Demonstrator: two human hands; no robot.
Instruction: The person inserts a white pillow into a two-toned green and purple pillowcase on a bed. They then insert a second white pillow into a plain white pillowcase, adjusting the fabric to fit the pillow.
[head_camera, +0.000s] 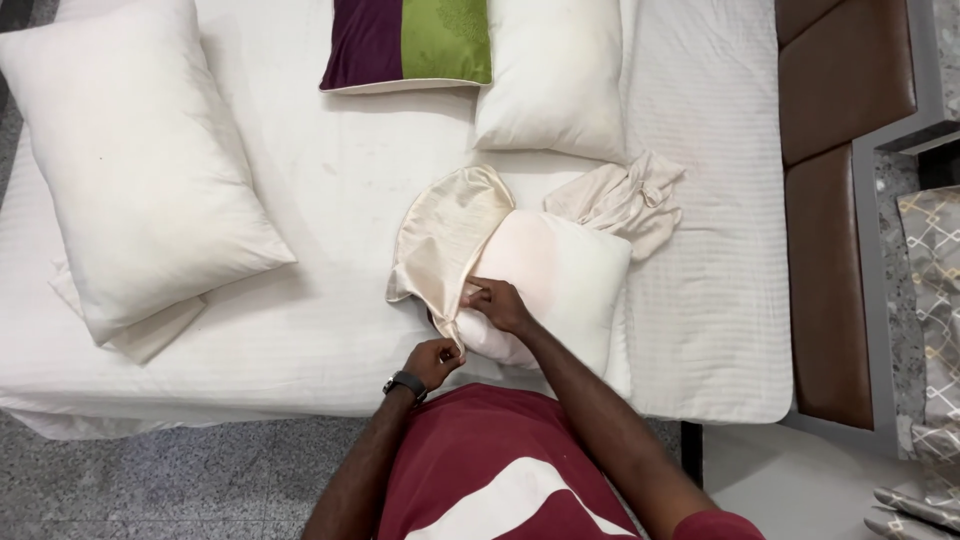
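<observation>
Cream satin cushion cover (447, 230) lies half over a white cushion insert (560, 280) at the near edge of the bed (330, 200), its lower edge pinched by the closed left hand (437, 358), while the right hand (500, 305), fingers curled, presses on the insert.

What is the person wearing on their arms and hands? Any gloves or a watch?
No gloves: both hands are bare. The left hand has a dark watch with a black strap at its wrist. The right hand wears nothing, no ring or band that shows. Both forearms are uncovered; a dark red short-sleeved shirt with a white stripe begins higher up.
</observation>
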